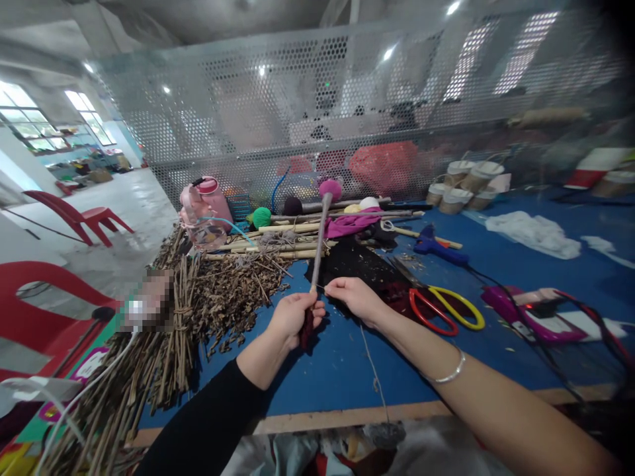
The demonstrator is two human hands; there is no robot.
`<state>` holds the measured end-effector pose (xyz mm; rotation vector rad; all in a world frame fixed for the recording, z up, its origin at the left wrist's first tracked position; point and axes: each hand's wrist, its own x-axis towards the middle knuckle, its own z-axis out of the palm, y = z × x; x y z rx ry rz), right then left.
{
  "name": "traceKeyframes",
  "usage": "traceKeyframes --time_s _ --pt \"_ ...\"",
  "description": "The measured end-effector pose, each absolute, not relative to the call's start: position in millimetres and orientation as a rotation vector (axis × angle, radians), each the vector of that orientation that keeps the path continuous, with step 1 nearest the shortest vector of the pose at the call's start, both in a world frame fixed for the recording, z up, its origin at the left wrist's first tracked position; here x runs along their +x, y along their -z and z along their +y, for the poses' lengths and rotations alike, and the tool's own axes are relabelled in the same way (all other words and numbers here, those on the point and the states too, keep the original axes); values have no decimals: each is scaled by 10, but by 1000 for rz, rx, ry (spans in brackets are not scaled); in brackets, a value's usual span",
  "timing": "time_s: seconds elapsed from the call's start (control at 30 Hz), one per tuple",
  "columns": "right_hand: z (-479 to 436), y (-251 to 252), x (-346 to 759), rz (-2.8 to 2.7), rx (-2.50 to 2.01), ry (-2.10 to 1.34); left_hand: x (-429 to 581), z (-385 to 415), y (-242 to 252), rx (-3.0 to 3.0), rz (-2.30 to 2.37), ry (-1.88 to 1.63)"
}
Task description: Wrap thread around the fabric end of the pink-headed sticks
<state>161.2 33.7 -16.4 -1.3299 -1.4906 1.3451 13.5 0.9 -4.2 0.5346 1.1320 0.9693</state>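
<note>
My left hand is closed around the lower end of a stick, which points away from me. A magenta ball appears at the stick's far end. Dark red fabric hangs from the fingers of that hand. Thumb and fingers of my right hand pinch a thin grey thread close to the stick's base. The thread trails below this hand toward the table's front edge, where a grey tangle lies. Black cloth spreads just beyond my hands.
Scissors with red and yellow handles lie to the right, near a blue glue gun. Dried stalks cover the table's left side. Sticks and yarn balls line the back before a perforated metal screen. A purple device sits at right.
</note>
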Motion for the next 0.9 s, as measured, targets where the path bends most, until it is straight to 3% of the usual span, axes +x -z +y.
traceKeyframes --time_s 0.9 --pt "279 118 1575 -1483 -1289 -1365 104 -35 -36 467 1007 -928"
